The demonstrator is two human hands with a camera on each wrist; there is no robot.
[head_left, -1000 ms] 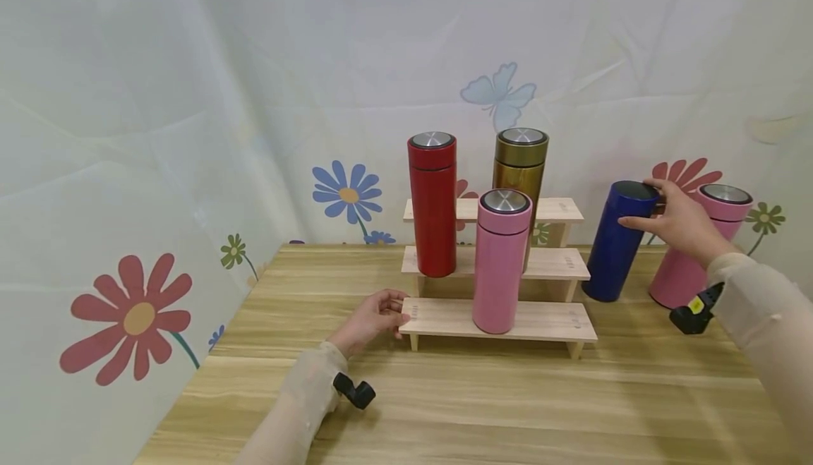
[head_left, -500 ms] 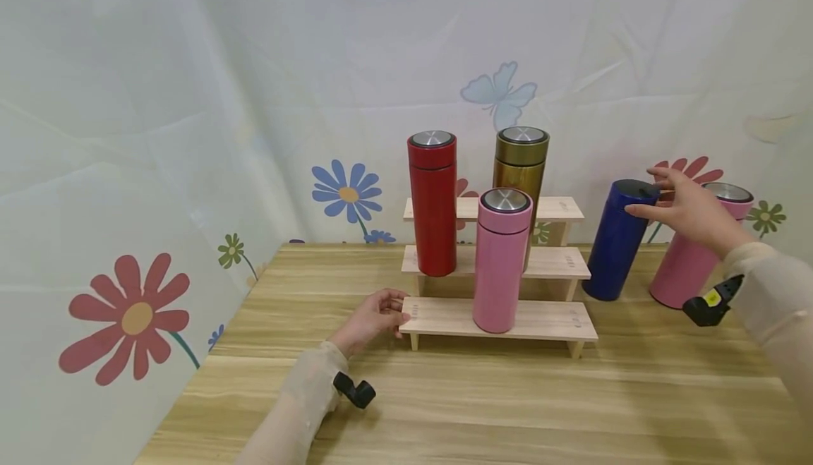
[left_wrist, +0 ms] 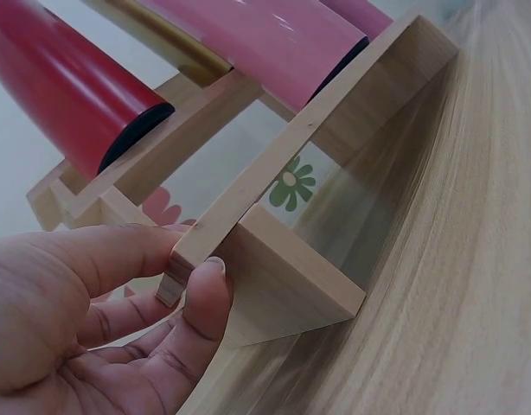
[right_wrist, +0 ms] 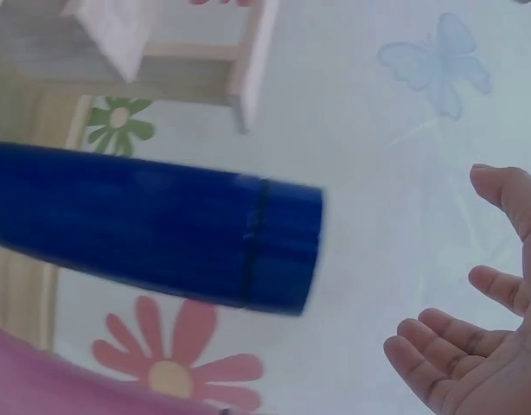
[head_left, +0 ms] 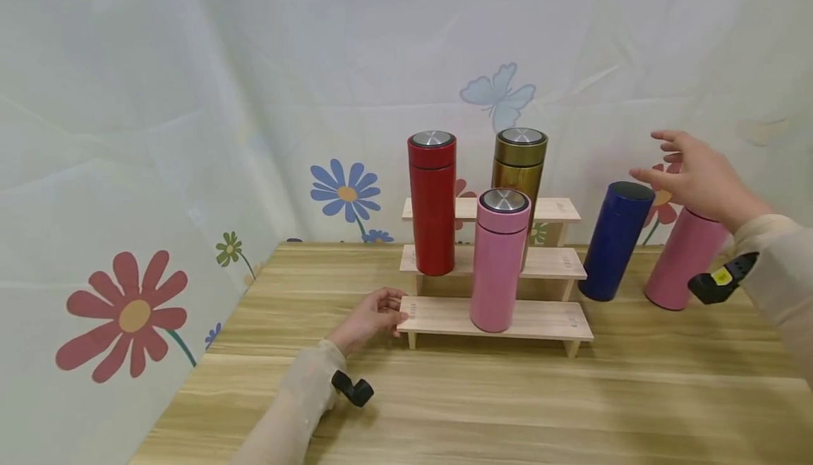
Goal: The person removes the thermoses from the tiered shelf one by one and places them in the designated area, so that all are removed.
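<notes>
My left hand [head_left: 371, 320] pinches the left end of the lowest step of a three-tier wooden display stand [head_left: 552, 318]; in the left wrist view, thumb and fingers [left_wrist: 118, 251] lie on either side of the board's end. Raised above the table, my right hand [head_left: 705, 176] holds nothing, its fingers spread. Below it to the left stands a blue thermos bottle [head_left: 612, 246], apart from the fingers in the right wrist view. A pink thermos bottle [head_left: 682, 260] is under the right hand, its lid hidden. On the lowest step stands another pink thermos bottle [head_left: 498, 267].
A red thermos bottle [head_left: 434, 211] stands on the middle step. Behind the front pink one is a gold thermos bottle [head_left: 524, 172], partly hidden. The wood-grain table [head_left: 483, 408] reaches back to a flowered cloth [head_left: 286, 49].
My right hand has let go of the blue thermos bottle's top and lifted up and to the right. The bottle stays standing on the table. My left hand keeps its place on the stand.
</notes>
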